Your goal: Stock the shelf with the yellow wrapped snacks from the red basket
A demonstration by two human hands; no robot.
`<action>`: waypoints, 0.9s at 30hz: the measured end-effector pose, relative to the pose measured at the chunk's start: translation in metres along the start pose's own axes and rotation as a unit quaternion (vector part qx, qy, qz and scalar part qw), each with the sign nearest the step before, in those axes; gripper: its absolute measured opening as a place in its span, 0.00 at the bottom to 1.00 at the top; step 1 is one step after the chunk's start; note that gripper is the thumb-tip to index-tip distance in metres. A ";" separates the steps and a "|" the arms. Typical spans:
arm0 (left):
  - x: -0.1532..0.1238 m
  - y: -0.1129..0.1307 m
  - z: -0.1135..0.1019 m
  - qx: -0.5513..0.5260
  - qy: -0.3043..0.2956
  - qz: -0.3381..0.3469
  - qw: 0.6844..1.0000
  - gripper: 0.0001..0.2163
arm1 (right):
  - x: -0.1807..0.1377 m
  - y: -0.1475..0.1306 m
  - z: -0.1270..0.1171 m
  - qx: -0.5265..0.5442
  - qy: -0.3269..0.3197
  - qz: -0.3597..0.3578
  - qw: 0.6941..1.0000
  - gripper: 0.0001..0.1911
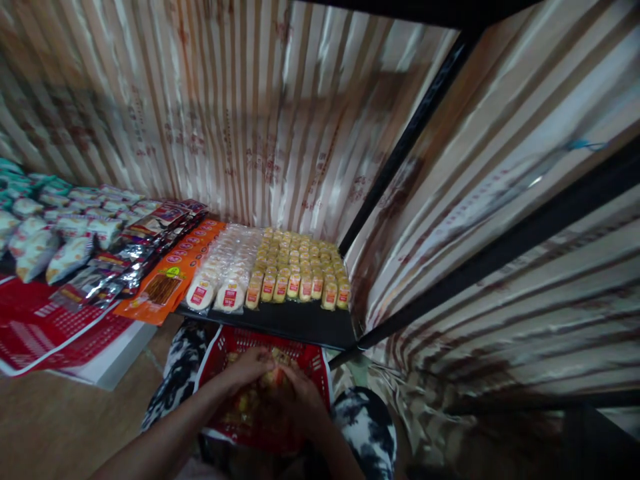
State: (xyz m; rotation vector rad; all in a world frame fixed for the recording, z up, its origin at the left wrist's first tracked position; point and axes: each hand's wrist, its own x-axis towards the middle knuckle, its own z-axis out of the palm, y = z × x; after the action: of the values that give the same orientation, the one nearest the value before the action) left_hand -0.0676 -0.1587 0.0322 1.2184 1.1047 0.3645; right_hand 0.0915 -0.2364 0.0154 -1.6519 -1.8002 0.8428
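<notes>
While the red basket [314, 363] sits on the lap, left hand [249, 371] and right hand [300, 395] meet inside it, fingers curled over small yellow packets [274, 379]. Whether they grip is too blurred to tell. Just beyond, packet rows [300, 267] fill the black shelf [300, 323].

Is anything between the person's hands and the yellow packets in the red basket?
Nothing visible. The left hand and right hand are both down inside the red basket, right at the yellow packets; blur hides the exact grip.
</notes>
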 end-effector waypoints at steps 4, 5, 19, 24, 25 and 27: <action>0.004 0.026 0.005 -0.047 -0.027 0.071 0.996 0.19 | 0.005 -0.013 -0.020 0.010 0.086 0.029 0.996 0.22; 0.006 0.032 0.007 -0.057 -0.024 0.092 0.994 0.20 | 0.008 -0.016 -0.026 0.017 0.100 0.044 0.994 0.23; 0.070 0.102 0.048 0.164 0.159 0.206 0.951 0.20 | 0.069 0.005 -0.054 0.054 0.329 0.094 0.938 0.31; 0.092 0.115 0.052 0.252 0.177 0.224 0.925 0.22 | 0.080 0.025 -0.053 0.049 0.363 0.039 0.930 0.26; 0.096 0.117 0.053 0.265 0.179 0.225 0.920 0.22 | 0.082 0.028 -0.052 0.039 0.369 0.027 0.928 0.25; 0.103 0.118 0.054 0.288 0.176 0.225 0.914 0.23 | 0.086 0.033 -0.052 0.017 0.377 0.003 0.926 0.23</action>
State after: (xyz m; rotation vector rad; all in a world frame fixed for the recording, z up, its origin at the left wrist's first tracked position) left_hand 0.0624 -0.0698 0.0835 2.0042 1.2808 0.6572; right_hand 0.1448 -0.1450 0.0228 -1.6446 -1.2231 0.1694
